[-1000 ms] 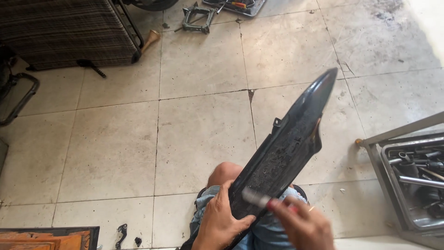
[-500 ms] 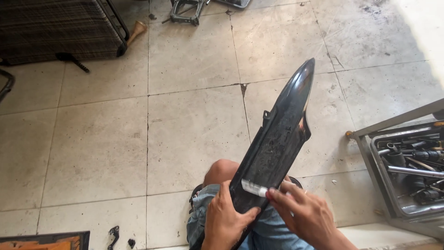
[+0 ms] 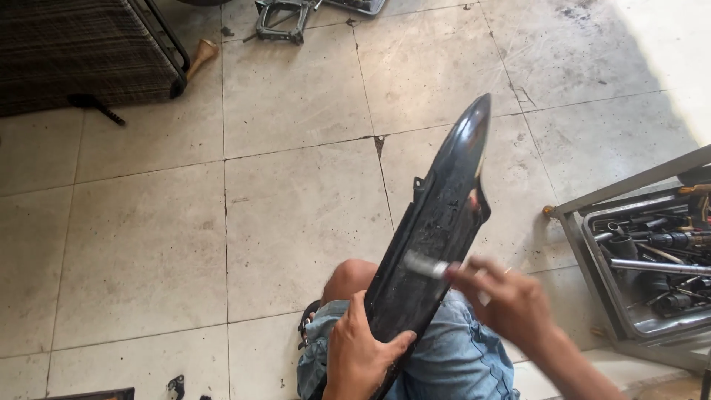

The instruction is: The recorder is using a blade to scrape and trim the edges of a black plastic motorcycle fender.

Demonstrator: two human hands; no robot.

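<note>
The long black panel (image 3: 437, 237) is standing tilted on the person's lap, dusty inside, glossy at its far tip. It may be slipping sideways, since only the left hand (image 3: 359, 355) is gripping its near end, fingers wrapped tight. The right hand (image 3: 507, 300) is pinching a small pale brush (image 3: 424, 265), which could be dropping.

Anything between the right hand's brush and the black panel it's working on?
Nothing visible. The right hand holds a small brush with its bristles already on the black panel; the left hand grips the panel's lower edge, clear of the brush.
</note>
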